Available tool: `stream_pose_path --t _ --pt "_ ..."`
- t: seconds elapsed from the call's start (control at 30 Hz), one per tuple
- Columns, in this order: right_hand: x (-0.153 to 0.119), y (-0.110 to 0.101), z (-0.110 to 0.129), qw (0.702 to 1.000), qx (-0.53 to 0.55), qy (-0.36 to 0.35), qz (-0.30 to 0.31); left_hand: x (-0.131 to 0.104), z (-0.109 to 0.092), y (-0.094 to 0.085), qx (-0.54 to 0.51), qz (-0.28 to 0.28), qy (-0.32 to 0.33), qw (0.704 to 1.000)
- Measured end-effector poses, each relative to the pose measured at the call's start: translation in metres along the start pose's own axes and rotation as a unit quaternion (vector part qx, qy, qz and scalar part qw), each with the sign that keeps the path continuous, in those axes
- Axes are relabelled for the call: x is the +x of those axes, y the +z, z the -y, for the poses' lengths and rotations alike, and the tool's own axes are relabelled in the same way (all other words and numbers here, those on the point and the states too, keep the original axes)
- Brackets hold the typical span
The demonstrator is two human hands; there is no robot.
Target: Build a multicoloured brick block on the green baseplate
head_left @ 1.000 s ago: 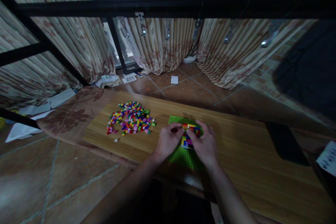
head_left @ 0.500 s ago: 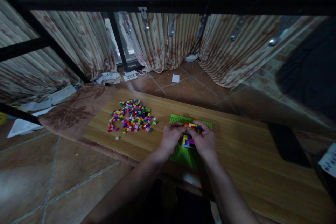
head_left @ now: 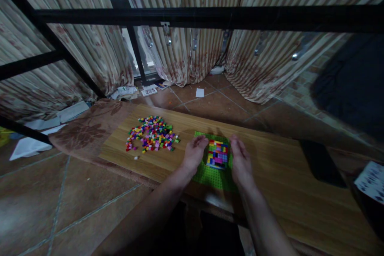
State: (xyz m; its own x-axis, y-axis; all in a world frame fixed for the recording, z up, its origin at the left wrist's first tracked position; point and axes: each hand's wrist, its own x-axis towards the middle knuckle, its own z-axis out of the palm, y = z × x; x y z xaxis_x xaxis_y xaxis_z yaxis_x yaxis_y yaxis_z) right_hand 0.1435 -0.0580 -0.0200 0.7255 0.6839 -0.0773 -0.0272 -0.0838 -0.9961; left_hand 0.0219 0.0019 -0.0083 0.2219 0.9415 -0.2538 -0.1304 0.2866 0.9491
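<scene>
On the green studded baseplate (head_left: 210, 179) sits a block of many-coloured toy bricks (head_left: 217, 155), roughly rectangular. My left hand (head_left: 194, 153) is at the left of this brick block, fingers loosely curled and apart from it, with nothing visible in them. To the block's right, over the plate's right edge, my right hand (head_left: 241, 160) has its fingers extended and holds nothing. The block lies uncovered between both hands.
A heap of loose small bricks (head_left: 154, 136) is spread on the left of the wooden table (head_left: 270, 168), with one white brick (head_left: 136, 158) in front. A dark flat object (head_left: 322, 164) lies at the right. Black metal bars (head_left: 192, 18) cross beyond the table.
Both hands have come off the brick block and moved apart, the left slightly left and the right to the right. The block's top now shows. The view has tilted up slightly.
</scene>
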Motion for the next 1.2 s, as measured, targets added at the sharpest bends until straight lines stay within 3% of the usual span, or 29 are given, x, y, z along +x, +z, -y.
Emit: stream_pose_path --t 0.4,0.83,1.07,1.2 --pt "-0.011 0.008 -0.009 0.993 -0.048 -0.023 0.101 -0.006 0.031 0.023 0.145 0.037 0.074 0.986" --pt "-0.003 0.010 -0.029 0.994 -0.035 -0.056 0.086 -0.006 0.027 0.025 0.226 0.085 0.060 0.969" --pt "-0.005 0.007 -0.021 0.993 0.025 -0.018 0.115 -0.003 0.020 0.022 0.131 0.066 0.038 0.988" --pt "-0.014 -0.004 -0.011 0.991 0.098 -0.006 0.094 -0.013 0.003 0.000 0.087 0.043 0.060 0.993"
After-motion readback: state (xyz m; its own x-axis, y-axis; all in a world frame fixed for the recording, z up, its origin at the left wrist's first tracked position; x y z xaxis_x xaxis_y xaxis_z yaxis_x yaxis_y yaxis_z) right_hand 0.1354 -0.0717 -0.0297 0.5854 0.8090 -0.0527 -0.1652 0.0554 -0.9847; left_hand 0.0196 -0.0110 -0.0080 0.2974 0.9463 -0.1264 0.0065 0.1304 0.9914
